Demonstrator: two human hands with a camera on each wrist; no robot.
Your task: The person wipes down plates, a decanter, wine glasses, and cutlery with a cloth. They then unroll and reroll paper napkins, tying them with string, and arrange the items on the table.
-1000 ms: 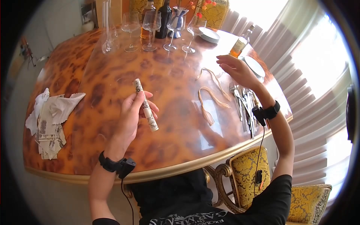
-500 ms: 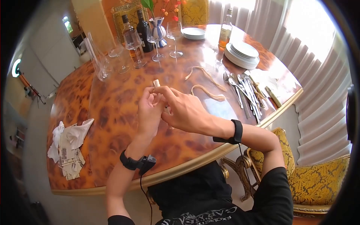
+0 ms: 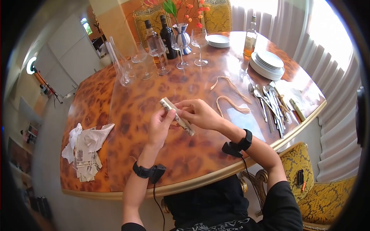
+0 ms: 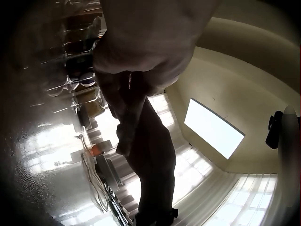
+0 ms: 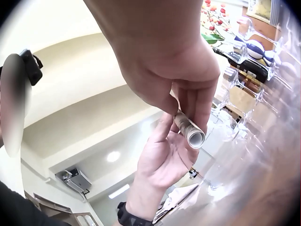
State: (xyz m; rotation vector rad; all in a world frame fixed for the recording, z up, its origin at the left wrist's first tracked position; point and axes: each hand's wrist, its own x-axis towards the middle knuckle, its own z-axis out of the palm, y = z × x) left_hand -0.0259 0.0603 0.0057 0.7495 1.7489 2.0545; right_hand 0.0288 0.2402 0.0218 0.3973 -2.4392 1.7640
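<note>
Cream and dark-printed, a slim tube of rolled sheet [image 3: 182,122] slants in mid-air above the glossy brown wood-patterned bench [image 3: 135,158], its coiled end showing in the right wrist view. The left hand [image 3: 159,126] grips the tube from its left side, thumb laid along it; the right hand [image 3: 202,113], from its right side, pinches it between thumb and bent fingers. Well left of the tube lie crumpled white cloths [image 3: 98,138] and flat cream printed pieces [image 3: 83,154]. Right of the tube are beige tasselled cords [image 3: 243,110], then heaped silver metal cutlery [image 3: 274,109]. Beyond the tube stand clear stemmed glasses [image 3: 199,37]; to its far right, stacked round white plates [image 3: 266,69].
</note>
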